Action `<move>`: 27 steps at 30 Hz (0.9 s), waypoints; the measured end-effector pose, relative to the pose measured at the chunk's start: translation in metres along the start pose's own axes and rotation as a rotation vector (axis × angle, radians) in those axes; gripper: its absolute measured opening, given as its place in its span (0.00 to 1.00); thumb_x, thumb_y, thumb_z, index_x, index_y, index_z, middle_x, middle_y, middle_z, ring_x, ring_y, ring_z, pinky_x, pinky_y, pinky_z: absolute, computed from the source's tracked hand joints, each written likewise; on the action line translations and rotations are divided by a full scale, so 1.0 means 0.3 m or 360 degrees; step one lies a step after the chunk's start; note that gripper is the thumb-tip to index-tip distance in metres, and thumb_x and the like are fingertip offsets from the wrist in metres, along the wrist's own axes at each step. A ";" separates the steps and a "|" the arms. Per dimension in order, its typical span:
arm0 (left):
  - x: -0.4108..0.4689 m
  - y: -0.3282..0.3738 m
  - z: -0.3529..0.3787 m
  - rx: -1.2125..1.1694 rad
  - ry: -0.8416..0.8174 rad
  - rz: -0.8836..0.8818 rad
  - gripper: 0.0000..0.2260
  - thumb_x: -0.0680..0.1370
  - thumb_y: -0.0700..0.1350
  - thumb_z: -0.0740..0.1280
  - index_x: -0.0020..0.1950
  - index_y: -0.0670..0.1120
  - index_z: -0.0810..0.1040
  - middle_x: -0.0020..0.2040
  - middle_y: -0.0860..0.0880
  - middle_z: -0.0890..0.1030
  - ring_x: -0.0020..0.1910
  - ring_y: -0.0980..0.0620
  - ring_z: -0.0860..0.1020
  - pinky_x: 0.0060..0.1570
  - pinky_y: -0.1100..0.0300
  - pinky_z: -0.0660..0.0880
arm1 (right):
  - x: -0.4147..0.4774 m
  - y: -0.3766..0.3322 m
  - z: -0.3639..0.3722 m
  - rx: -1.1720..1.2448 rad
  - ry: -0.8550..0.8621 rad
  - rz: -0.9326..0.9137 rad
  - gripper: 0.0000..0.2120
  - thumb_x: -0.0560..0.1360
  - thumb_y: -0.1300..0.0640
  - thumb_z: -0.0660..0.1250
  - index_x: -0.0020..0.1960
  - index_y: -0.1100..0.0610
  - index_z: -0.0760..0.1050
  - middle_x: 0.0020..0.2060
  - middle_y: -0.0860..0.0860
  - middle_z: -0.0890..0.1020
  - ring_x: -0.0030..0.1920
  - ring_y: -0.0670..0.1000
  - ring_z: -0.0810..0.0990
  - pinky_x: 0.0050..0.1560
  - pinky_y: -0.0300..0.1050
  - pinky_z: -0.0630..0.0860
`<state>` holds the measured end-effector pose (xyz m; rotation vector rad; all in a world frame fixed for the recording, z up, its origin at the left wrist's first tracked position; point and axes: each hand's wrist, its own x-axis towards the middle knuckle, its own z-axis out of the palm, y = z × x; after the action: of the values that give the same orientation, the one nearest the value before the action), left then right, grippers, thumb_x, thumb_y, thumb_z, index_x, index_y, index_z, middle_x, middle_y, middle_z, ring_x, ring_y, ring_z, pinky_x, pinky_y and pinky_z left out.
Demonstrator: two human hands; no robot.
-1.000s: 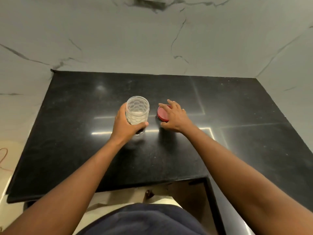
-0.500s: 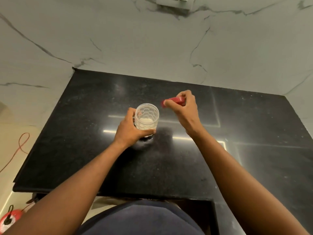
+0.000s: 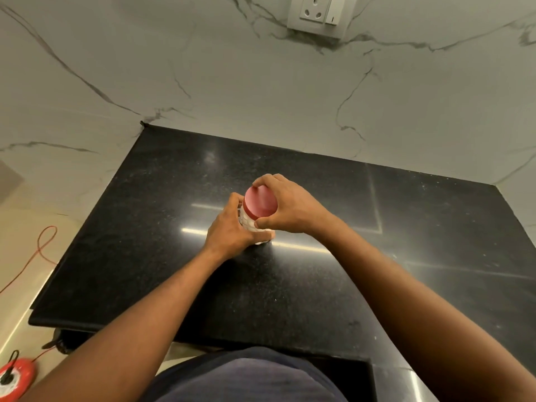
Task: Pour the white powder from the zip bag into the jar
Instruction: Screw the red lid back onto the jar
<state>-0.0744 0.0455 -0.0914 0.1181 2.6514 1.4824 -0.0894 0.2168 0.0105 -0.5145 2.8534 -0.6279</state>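
Observation:
A clear patterned jar [image 3: 249, 224] with white powder inside stands on the black countertop [image 3: 162, 227], near its middle. A red lid [image 3: 260, 203] sits on top of the jar. My left hand [image 3: 232, 230] grips the jar's side from the left. My right hand [image 3: 287, 206] curls round the lid from the right, thumb on its near edge and fingers over its far edge. Most of the jar's body is hidden by both hands. No zip bag is in view.
A marble wall rises behind the counter, with a white socket plate [image 3: 319, 14] at the top. A red cord [image 3: 40, 250] and a red reel [image 3: 16, 378] lie on the floor at the left. The counter's front edge runs just before my body.
My right hand lifted the red lid off the counter, carried it left and set it on the jar. The left hand kept hold of the jar. The camera tilted up.

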 end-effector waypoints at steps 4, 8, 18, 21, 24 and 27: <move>0.004 -0.012 0.004 0.0024 -0.0011 0.0017 0.39 0.58 0.70 0.81 0.59 0.63 0.64 0.54 0.62 0.80 0.51 0.57 0.82 0.49 0.51 0.83 | 0.047 -0.015 -0.029 -0.0365 -0.0108 -0.0040 0.42 0.67 0.40 0.79 0.77 0.45 0.68 0.66 0.49 0.78 0.60 0.52 0.79 0.49 0.45 0.73; 0.012 -0.021 0.009 0.0065 -0.0034 0.0019 0.39 0.58 0.70 0.81 0.59 0.63 0.64 0.55 0.61 0.79 0.53 0.54 0.81 0.44 0.58 0.77 | 0.080 -0.051 -0.022 -0.0621 -0.0056 0.0043 0.40 0.63 0.31 0.78 0.69 0.48 0.76 0.58 0.49 0.84 0.52 0.52 0.82 0.44 0.44 0.74; 0.028 -0.048 0.018 0.0134 0.0076 0.0019 0.40 0.56 0.72 0.80 0.59 0.64 0.62 0.54 0.64 0.76 0.51 0.57 0.78 0.41 0.68 0.69 | 0.110 -0.083 -0.028 -0.0619 -0.0234 -0.0024 0.43 0.65 0.48 0.83 0.76 0.47 0.70 0.65 0.52 0.77 0.60 0.55 0.79 0.46 0.45 0.73; 0.029 -0.046 0.018 0.0133 0.0077 0.0041 0.42 0.55 0.73 0.80 0.61 0.66 0.62 0.49 0.70 0.74 0.49 0.58 0.78 0.40 0.70 0.68 | 0.104 -0.081 -0.044 -0.0675 -0.0298 -0.0156 0.43 0.66 0.52 0.83 0.77 0.44 0.69 0.66 0.52 0.76 0.62 0.55 0.79 0.47 0.45 0.76; 0.026 -0.044 0.015 0.0125 0.0079 0.0058 0.48 0.55 0.72 0.81 0.69 0.65 0.62 0.54 0.67 0.74 0.50 0.58 0.78 0.41 0.69 0.69 | 0.087 -0.072 -0.061 -0.0675 -0.0323 -0.0282 0.41 0.69 0.57 0.82 0.77 0.43 0.69 0.69 0.51 0.75 0.65 0.56 0.78 0.54 0.50 0.81; 0.028 -0.046 0.013 0.0117 0.0061 0.0085 0.50 0.56 0.71 0.81 0.72 0.65 0.61 0.57 0.64 0.75 0.52 0.57 0.78 0.43 0.66 0.71 | 0.073 -0.066 -0.068 -0.0722 -0.0314 -0.0387 0.41 0.70 0.57 0.81 0.78 0.44 0.68 0.71 0.51 0.74 0.66 0.57 0.76 0.58 0.54 0.82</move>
<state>-0.0825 0.0425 -0.1056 0.1691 2.7549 1.4167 -0.1086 0.1995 0.0354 -0.9429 2.7570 0.0531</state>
